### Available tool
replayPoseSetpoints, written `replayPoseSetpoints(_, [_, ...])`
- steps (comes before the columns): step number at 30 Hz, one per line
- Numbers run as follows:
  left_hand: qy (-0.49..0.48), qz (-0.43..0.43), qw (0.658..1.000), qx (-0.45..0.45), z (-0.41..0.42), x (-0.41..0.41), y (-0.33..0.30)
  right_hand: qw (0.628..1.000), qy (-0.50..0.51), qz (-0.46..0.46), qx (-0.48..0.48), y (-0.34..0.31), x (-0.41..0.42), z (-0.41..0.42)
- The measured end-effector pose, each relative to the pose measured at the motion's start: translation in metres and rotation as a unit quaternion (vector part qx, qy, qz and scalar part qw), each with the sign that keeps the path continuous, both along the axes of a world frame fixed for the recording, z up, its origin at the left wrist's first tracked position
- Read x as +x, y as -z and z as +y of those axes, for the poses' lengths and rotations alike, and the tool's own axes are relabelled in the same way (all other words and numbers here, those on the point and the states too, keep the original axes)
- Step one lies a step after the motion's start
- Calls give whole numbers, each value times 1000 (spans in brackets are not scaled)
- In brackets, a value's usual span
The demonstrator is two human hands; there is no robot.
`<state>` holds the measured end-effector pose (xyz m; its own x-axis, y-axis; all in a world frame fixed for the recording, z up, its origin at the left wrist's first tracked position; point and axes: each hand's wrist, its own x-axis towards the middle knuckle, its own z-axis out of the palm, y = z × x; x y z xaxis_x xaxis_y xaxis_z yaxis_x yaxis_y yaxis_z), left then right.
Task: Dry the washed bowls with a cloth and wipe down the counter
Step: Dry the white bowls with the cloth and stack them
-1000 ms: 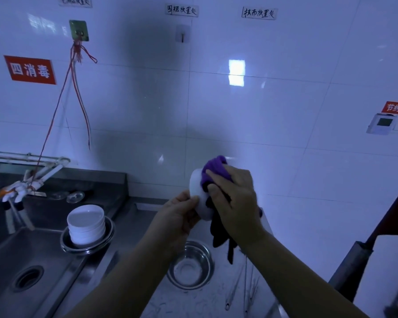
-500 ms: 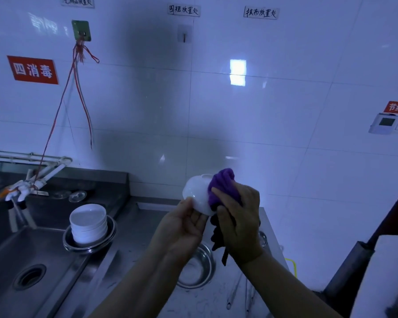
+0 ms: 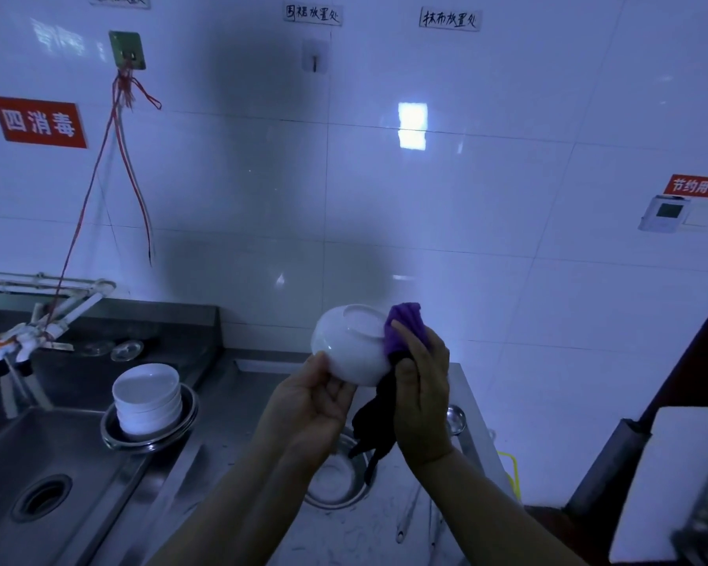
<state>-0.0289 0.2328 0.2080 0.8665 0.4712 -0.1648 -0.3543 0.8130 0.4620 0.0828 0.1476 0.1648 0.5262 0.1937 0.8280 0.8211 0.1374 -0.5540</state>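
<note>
White bowl [image 3: 350, 349] — being held bottom-up above the tabletop [image 3: 238, 406]. Left hand [image 3: 309, 406] is cupping its underside; right hand [image 3: 419, 386] is pressing a purple cloth [image 3: 405, 326] against its side. Left of the bowl — stacked bowls [image 3: 147, 396] are sitting in a steel basin [image 3: 189, 414].

Red wall sign [image 3: 38, 121] reads 四消毒; another [image 3: 695, 186] 节约用电.

The bowl [image 3: 350, 349] is showing plain white, the cloth [image 3: 405, 326] purple turning to black lower down, the stacked bowls [image 3: 146, 396] white, the wall sign [image 3: 37, 121] red with white characters.
</note>
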Motion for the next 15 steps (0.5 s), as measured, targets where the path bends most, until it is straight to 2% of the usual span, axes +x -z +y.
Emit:
replayPoseSetpoints(4, [-2, 17, 998, 54, 3, 1, 1, 982, -101, 155, 29, -12, 8, -5])
replayPoseSetpoints(9, [12, 64, 986, 151, -5, 4, 7, 951, -146, 269, -39, -25, 22, -19])
replayPoseSetpoints(11, [18, 88, 975, 202, -11, 6, 11, 953, -148, 249, -90, -32, 27, -22])
replayPoseSetpoints(15, [5, 150, 934, 323, -22, 14, 17, 968, -118, 92, -203, -41, 34, -23])
